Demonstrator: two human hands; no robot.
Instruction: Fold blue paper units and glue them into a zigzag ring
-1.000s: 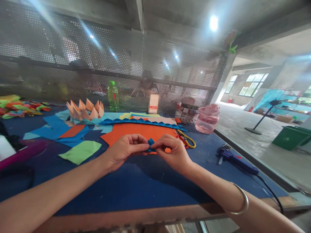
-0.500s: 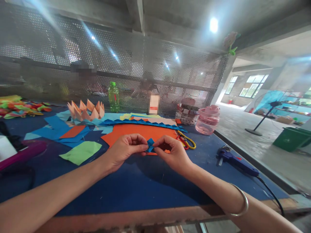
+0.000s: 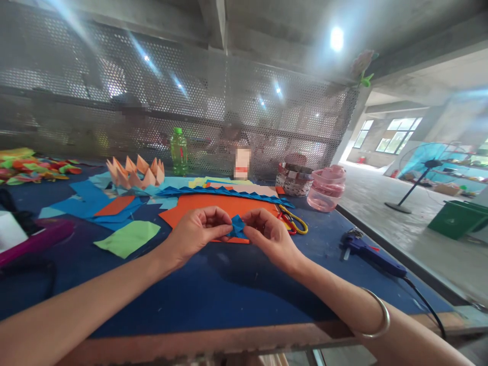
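Observation:
A small blue folded paper piece [image 3: 238,226] sits pinched between both of my hands above the dark blue table [image 3: 213,290]. My left hand [image 3: 198,231] closes its fingertips on the paper's left side. My right hand [image 3: 269,236] pinches the right side, fingers curled; a metal bangle circles that wrist. Just behind my hands lies a large orange sheet [image 3: 224,206], and behind it a row of blue folded triangles [image 3: 217,191]. Yellow-handled scissors [image 3: 293,219] lie right of my right hand.
A blue glue gun [image 3: 368,249] with its cord lies at the right edge. A pink jar [image 3: 326,188], a patterned tub [image 3: 293,178], a green bottle [image 3: 178,151] and an orange paper crown [image 3: 135,173] stand behind. Paper scraps [image 3: 127,238] lie left. A perforated metal screen backs the table.
My hands have lifted slightly and moved a little away from me over the orange sheet, and my right hand has turned, working the blue paper piece between the fingertips.

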